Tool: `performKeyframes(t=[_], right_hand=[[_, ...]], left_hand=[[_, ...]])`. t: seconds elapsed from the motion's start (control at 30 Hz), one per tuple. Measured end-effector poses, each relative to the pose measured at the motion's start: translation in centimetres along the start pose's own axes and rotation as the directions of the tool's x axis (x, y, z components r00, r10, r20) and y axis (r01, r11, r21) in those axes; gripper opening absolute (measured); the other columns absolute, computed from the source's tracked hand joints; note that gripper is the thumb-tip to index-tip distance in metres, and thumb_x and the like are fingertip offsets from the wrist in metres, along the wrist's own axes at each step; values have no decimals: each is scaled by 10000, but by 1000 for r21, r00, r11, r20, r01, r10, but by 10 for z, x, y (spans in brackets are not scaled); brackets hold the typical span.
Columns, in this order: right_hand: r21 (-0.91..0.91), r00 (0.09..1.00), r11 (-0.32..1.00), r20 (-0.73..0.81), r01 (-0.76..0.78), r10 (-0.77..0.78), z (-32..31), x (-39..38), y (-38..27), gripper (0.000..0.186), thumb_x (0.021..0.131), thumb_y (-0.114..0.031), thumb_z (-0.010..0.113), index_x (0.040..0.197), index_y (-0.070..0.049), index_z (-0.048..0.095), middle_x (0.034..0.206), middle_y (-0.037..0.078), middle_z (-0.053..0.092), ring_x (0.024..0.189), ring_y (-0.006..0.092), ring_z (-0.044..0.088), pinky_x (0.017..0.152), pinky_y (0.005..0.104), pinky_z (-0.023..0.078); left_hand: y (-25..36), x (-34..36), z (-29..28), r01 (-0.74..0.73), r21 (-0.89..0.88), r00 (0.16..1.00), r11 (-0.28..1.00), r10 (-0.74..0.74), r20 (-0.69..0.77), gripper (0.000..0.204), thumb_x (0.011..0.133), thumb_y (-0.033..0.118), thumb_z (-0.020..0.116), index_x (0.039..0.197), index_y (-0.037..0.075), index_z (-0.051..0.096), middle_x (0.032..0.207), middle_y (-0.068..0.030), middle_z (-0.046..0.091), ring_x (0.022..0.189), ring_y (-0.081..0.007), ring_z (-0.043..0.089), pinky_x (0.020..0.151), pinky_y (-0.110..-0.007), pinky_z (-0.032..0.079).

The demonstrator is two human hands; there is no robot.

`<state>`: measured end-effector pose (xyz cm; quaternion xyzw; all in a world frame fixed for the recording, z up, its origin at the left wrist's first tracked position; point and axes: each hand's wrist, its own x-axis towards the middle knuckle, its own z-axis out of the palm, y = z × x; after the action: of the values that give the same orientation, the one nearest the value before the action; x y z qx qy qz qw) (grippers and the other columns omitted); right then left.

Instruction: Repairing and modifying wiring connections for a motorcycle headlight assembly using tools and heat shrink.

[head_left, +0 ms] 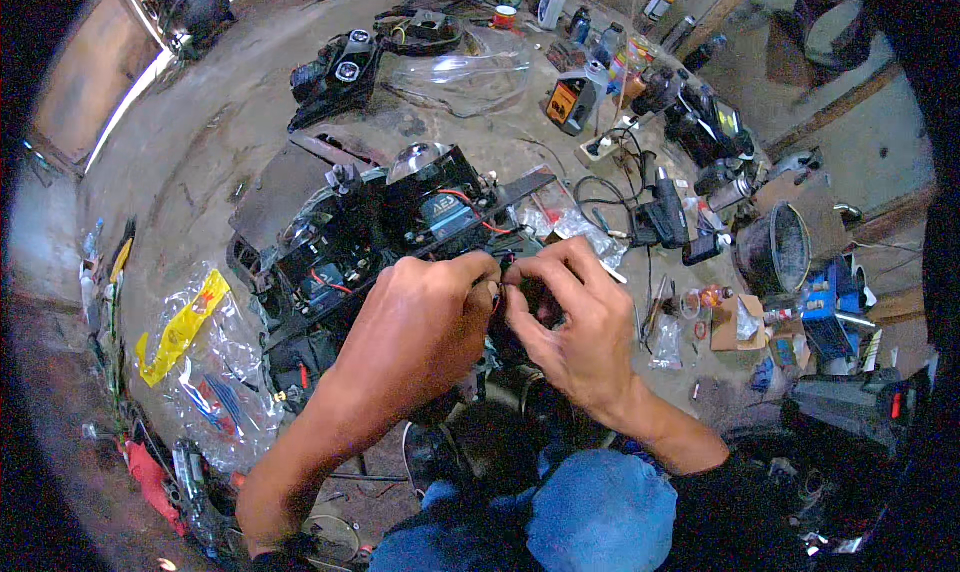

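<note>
My left hand and my right hand meet fingertip to fingertip in front of my knees. Both pinch at something small and dark, mostly hidden by the fingers. Just beyond them lies an opened black headlight assembly. One of its projector units has a clear domed lens, a blue-labelled body and a red wire. A second projector unit, also with a red wire, sits to its left, partly behind my left hand.
A clear plastic bag and a yellow wrapper lie left. Rightward are a black heat gun, a power strip, a dark bucket and a blue box. Several bottles and another black lamp unit stand farther off.
</note>
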<state>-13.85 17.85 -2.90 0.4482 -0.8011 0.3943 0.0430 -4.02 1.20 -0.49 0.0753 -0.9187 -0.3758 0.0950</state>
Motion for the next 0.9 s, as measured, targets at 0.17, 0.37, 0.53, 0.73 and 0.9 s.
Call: performKeyframes(t=[0.17,0.37,0.53,0.73,0.9], right_hand=[[16,998,998,-3,-61,61,5,-3,-3,179,852,-94,787,1006,-67,699,971,107,650,825,324,700,735,427,571],[-12,995,999,-91,32,-33,6,-5,-3,158,850,-6,805,986,-25,726,904,84,655,700,173,667,611,315,540],[70,981,981,-54,-180,184,12,-13,-12,143,863,-49,799,945,-46,682,889,92,651,688,215,665,607,344,540],[180,963,956,-98,-233,253,19,-16,-14,134,871,-24,786,941,-15,672,817,92,633,676,197,623,638,338,522],[252,945,926,-98,-281,313,19,-20,-25,121,869,12,780,955,6,695,808,85,650,703,178,625,718,340,529]], left_hand=[[-1,0,1,29,-23,1000,999,-29,5,115,971,108,648,978,8,703,766,-244,670,731,-454,689,657,-492,544],[2,0,5,27,-53,999,998,-29,-46,126,966,113,657,988,2,714,763,-247,671,725,-447,694,653,-478,545],[6,-5,16,183,-5,981,983,-183,-69,148,962,133,676,1018,4,721,759,-240,679,710,-433,704,643,-459,554],[7,-6,16,148,-54,986,987,-152,-73,108,949,86,679,1011,3,712,773,-227,692,734,-408,730,649,-431,564],[6,-8,16,184,-83,980,979,-190,-63,108,960,79,672,1015,-3,715,787,-227,699,723,-368,745,656,-411,567]])
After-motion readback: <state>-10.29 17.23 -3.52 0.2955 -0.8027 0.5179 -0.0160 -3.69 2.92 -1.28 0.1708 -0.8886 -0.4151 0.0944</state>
